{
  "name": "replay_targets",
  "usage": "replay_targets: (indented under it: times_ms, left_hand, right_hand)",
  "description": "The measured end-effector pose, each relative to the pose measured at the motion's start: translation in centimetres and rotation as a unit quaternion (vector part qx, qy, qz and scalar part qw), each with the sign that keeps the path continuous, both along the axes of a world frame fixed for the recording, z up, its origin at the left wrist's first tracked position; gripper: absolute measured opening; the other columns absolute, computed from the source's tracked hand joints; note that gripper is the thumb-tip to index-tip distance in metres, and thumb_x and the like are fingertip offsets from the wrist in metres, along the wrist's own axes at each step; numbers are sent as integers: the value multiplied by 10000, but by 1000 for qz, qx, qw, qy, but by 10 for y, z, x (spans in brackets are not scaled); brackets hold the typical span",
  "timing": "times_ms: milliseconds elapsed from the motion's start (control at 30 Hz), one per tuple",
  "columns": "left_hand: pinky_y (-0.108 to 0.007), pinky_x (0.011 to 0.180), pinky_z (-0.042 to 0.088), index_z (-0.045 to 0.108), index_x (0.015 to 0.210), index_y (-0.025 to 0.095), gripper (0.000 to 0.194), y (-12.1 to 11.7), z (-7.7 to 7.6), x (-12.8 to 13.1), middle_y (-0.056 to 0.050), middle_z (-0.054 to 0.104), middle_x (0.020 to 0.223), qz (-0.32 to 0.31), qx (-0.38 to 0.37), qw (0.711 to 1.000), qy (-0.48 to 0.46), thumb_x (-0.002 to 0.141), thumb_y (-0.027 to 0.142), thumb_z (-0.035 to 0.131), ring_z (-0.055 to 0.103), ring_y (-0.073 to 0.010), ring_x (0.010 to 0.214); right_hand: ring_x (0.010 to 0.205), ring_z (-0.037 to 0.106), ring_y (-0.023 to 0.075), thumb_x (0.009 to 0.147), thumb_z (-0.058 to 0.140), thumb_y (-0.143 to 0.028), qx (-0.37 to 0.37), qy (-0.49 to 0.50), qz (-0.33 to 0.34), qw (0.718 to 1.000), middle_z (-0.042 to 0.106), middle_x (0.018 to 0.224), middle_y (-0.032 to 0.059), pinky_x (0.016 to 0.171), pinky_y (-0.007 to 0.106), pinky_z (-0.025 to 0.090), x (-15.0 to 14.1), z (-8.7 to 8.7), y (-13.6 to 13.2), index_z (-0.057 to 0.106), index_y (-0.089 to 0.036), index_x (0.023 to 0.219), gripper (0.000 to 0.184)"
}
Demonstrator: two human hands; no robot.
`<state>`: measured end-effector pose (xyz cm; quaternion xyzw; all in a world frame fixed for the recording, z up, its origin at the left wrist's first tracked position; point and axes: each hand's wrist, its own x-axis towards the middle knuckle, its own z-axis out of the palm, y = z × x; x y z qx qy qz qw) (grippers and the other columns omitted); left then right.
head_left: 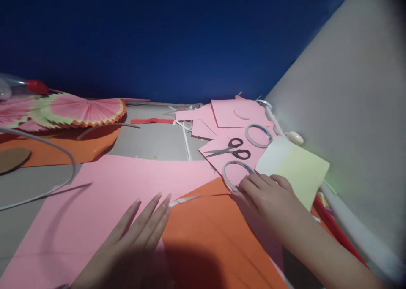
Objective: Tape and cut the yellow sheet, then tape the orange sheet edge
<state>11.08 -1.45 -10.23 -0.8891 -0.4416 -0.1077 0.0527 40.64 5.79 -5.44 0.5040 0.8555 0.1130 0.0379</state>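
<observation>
My left hand lies with fingers stretched out on a large pink paper sheet. Its fingertips touch the left edge of an orange paper sheet and the end of a thin white tape strip. That strip runs rightward along the orange sheet's upper part to a roll of tape. My right hand is closed on the roll's near right side, its fingertips partly hidden. Black-handled scissors lie beyond on pink paper, beside a second tape roll.
Pleated pink paper fans rest on orange paper at the far left, near a white cable. Pink paper pieces pile up at the back. A pale yellow sheet lies at right, against the grey wall.
</observation>
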Motion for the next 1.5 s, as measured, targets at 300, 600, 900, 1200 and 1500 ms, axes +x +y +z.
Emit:
replay_targets:
  times_ms: [300, 600, 900, 1200, 1500]
  left_hand:
    - [-435, 1097, 91, 512, 1231, 121, 664, 2, 4, 9, -127, 412, 1364, -7, 53, 998, 24, 784, 605, 431, 297, -290, 1285]
    - [-442, 1067, 139, 318, 1319, -39, 936, 8, -16, 6, -266, 361, 1350, -29, 75, 997, 12, 739, 694, 359, 284, -355, 1284]
    - [-446, 1097, 129, 159, 1414, 21, 658, 4, -27, 11, -201, 310, 1407, 22, 38, 999, -3, 813, 216, 343, 247, -305, 1321]
    - [-387, 1133, 162, 209, 1421, 93, 574, -1, -33, 11, -88, 344, 1414, 57, 33, 997, -31, 857, 186, 266, 265, -225, 1330]
    - [-399, 1134, 180, 238, 1414, 101, 564, -3, -32, 10, -81, 344, 1415, 59, 16, 997, -50, 858, 184, 285, 270, -239, 1327]
  right_hand:
    - [858, 467, 199, 887, 490, -292, -116, 137, 28, 983, 552, 945, 23, 741, 343, 313, -67, 27, -5, 538, -194, 946, 124]
    - [885, 450, 181, 925, 427, -300, -233, 175, 18, 956, 538, 901, 33, 778, 351, 291, -76, 4, 17, 546, -171, 842, 194]
    - [757, 431, 150, 920, 415, -262, -248, 254, -18, 935, 546, 776, 2, 768, 335, 264, -80, -15, 22, 486, -163, 765, 198]
    - [751, 415, 152, 900, 459, -287, -222, 260, -10, 940, 521, 754, 12, 733, 318, 241, -80, -21, 21, 493, -164, 721, 220]
    - [715, 380, 145, 888, 445, -222, -205, 248, 10, 947, 482, 707, 11, 677, 296, 208, -80, -23, 21, 472, -149, 673, 229]
